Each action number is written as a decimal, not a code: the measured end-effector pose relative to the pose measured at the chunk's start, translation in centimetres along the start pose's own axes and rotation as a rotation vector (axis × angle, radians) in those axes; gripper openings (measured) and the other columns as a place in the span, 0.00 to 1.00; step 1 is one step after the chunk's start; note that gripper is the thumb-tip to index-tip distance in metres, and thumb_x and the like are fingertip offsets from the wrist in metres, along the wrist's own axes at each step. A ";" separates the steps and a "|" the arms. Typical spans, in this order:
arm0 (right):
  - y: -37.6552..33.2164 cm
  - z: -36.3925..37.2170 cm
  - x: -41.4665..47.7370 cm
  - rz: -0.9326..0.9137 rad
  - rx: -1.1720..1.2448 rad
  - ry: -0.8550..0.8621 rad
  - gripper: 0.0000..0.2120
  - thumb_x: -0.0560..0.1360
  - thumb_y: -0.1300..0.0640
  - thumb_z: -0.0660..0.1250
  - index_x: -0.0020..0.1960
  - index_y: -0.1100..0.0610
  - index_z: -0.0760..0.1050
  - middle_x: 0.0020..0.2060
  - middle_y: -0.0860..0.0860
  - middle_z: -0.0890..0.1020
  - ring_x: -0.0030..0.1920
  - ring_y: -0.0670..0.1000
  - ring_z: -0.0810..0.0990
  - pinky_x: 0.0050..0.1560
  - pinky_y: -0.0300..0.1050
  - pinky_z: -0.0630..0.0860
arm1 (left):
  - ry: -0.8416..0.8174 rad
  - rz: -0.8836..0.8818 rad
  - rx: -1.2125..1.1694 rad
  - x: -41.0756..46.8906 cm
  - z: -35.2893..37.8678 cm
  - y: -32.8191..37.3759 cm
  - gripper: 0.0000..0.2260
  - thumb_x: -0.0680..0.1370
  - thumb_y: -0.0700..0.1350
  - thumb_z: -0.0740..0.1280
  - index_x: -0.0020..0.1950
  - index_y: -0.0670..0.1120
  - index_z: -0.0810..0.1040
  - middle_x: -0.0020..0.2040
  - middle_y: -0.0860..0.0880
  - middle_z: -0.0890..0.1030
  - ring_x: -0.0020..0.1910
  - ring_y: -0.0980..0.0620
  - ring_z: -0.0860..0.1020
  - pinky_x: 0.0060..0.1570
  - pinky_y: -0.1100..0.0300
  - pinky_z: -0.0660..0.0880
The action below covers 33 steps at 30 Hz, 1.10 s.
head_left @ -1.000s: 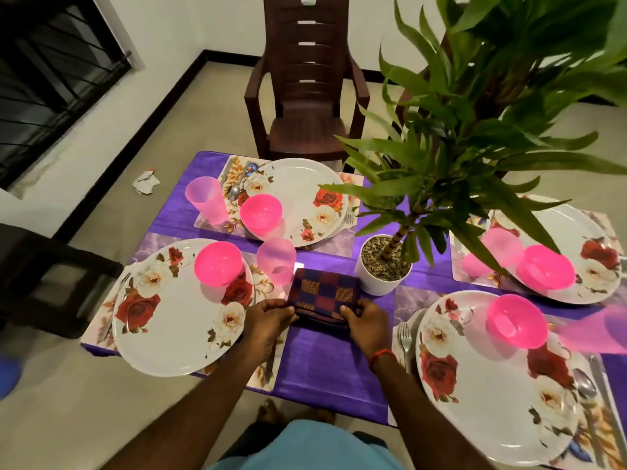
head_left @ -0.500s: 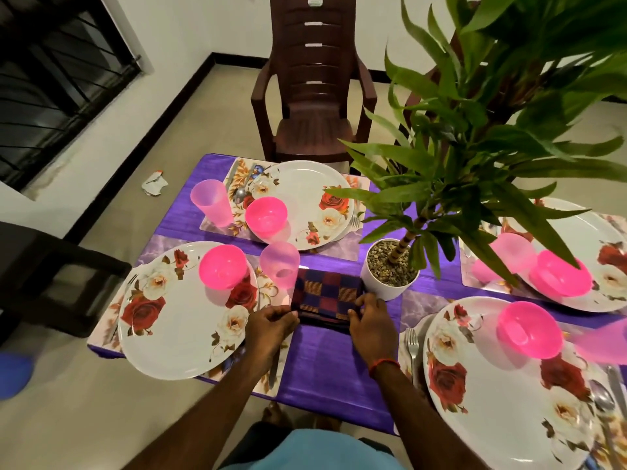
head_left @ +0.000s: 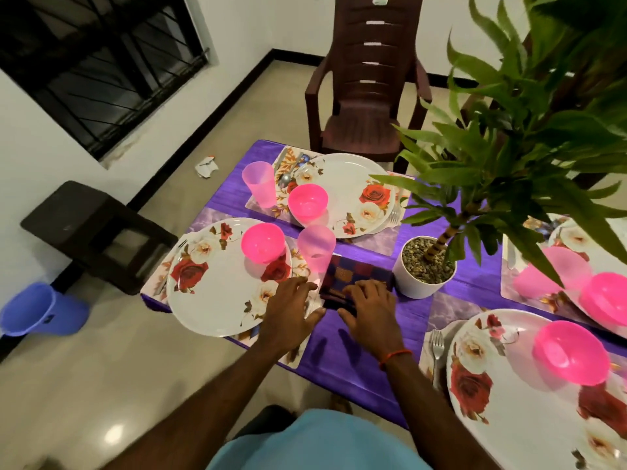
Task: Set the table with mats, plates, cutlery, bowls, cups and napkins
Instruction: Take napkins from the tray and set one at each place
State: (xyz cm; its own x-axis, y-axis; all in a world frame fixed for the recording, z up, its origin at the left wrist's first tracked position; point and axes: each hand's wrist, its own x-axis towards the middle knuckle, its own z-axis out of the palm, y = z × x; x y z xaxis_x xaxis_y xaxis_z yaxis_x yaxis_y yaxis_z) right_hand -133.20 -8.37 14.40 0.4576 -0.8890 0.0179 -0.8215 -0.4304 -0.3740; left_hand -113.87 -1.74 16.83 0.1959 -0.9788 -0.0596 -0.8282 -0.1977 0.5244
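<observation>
The folded checked napkin (head_left: 359, 271) lies flat on the purple tablecloth (head_left: 339, 347), between the pale pink cup (head_left: 316, 247) and the white plant pot (head_left: 424, 269). The right hand (head_left: 371, 312) rests on the napkin's near half with fingers extended along the top, pressing rather than closing round it, and the thumb lies by the near edge. The left hand (head_left: 288, 315) is spread wide and holds nothing. Its fingers lie on the mat (head_left: 298, 354) just beside the napkin's left edge, next to the near-left plate (head_left: 217, 300), and the thumb points at the napkin's near corner. Contact between thumb and cloth cannot be confirmed. A white label at the top of the brown chair (head_left: 366, 96) and a dark mark on the blue bucket (head_left: 44, 312) are too small to read. Plant leaves (head_left: 526, 147) cover much of the far-right plate (head_left: 576, 239). The near-right plate (head_left: 509, 401) is cut off by the frame, with a fork (head_left: 436, 347) at its left.
</observation>
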 end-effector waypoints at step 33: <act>-23.4 1.7 -12.0 -0.708 -0.184 -0.173 0.33 0.77 0.30 0.50 0.76 0.46 0.63 0.75 0.55 0.68 0.78 0.59 0.61 0.74 0.64 0.58 | 0.190 -0.581 0.345 -30.3 -8.3 -10.4 0.41 0.76 0.78 0.44 0.84 0.58 0.41 0.84 0.50 0.38 0.82 0.45 0.34 0.76 0.39 0.33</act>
State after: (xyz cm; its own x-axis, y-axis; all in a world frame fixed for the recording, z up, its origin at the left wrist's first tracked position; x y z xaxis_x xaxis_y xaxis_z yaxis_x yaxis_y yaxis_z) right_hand -118.86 12.66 21.38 0.9324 -0.3588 0.0447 -0.3472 -0.9229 -0.1662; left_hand -106.83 30.45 20.27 0.7198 -0.6893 -0.0828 -0.6745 -0.7226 0.1516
